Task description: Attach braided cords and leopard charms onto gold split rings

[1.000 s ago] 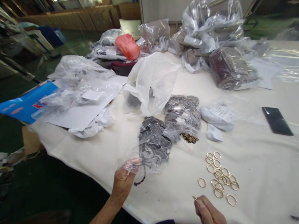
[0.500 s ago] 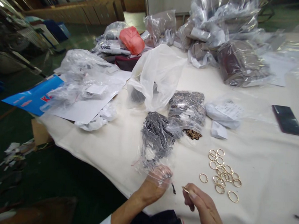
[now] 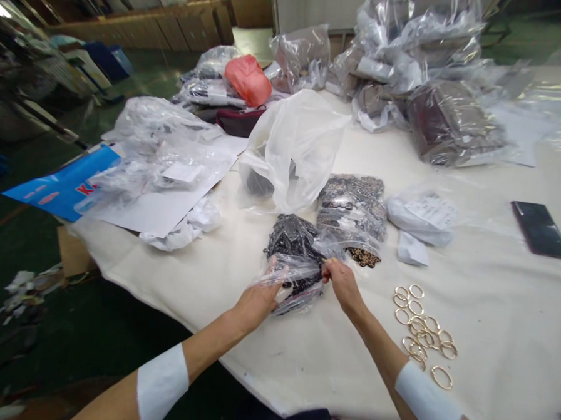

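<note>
A clear plastic bag (image 3: 300, 270) full of thin black pieces (image 3: 289, 232) lies on the cloth-covered table in front of me. My left hand (image 3: 259, 300) grips the near side of this bag, its thumb and fingers partly under the film. At the bag's right side, my right hand (image 3: 342, 282) is closed in a pinch on a thin black piece at the bag's mouth; its exact kind is unclear. Several gold rings (image 3: 422, 333) lie loose to the right of my right forearm.
Behind the hands stand a packed bag of leopard-patterned pieces (image 3: 353, 204) and a white translucent bag (image 3: 296, 145). A dark phone (image 3: 541, 230) lies at right. Wrapped goods (image 3: 454, 122) are piled at the back; crumpled film (image 3: 162, 128) covers the left edge.
My left hand has moved up and left with the bag's mouth. The right hand, which held a gold ring, has moved forward to the bag. The loose black piece on the cloth is gone from view.
</note>
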### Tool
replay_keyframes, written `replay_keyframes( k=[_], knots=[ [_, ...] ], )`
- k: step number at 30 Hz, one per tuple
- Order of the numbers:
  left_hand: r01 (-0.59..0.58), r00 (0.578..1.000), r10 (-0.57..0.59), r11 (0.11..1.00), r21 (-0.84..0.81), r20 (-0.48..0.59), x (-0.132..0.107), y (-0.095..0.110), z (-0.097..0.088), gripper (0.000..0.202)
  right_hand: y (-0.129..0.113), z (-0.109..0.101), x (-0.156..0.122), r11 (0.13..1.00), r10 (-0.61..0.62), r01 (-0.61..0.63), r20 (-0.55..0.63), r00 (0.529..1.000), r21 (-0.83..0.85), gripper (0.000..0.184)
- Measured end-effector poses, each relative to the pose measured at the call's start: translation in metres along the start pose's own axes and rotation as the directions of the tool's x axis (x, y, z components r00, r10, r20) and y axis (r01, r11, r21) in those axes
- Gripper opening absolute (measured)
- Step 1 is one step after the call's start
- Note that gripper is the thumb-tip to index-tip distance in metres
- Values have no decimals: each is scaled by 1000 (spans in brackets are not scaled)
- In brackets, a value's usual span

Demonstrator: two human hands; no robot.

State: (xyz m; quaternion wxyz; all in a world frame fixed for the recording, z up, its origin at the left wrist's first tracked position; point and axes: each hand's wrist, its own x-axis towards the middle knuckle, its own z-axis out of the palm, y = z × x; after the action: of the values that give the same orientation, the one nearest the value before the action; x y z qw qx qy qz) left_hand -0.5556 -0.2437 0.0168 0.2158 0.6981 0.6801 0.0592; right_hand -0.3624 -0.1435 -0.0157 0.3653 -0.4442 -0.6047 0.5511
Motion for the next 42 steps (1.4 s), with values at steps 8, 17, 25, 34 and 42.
replay_keyframes(
  k=[8, 17, 25, 34, 42],
  knots=[
    [-7, 997, -9, 978, -207, -75, -22, -14, 6, 60, 8, 1, -10, 966, -76, 97, 94, 993, -239, 33],
    [117, 972, -103, 992, 52, -212, 27, -1, 32, 83, 10, -6, 32, 982, -46, 52, 38, 998, -181, 33],
    [-29, 947, 46, 998, 58, -319, 33, 34, 37, 16, -7, -6, 1, 997, -24, 29, 80, 996, -65, 32],
    [-140, 891, 12, 958, -249, -455, -3, 41, -10, 15, 6, -22, -14, 1000, 7, -9, 63, 998, 26, 31],
    [100, 929, -366, 382, -919, -51, -24, 56, -23, 17, -27, -19, -45, 985, 17, 4, -117, 993, 175, 31]
  ],
)
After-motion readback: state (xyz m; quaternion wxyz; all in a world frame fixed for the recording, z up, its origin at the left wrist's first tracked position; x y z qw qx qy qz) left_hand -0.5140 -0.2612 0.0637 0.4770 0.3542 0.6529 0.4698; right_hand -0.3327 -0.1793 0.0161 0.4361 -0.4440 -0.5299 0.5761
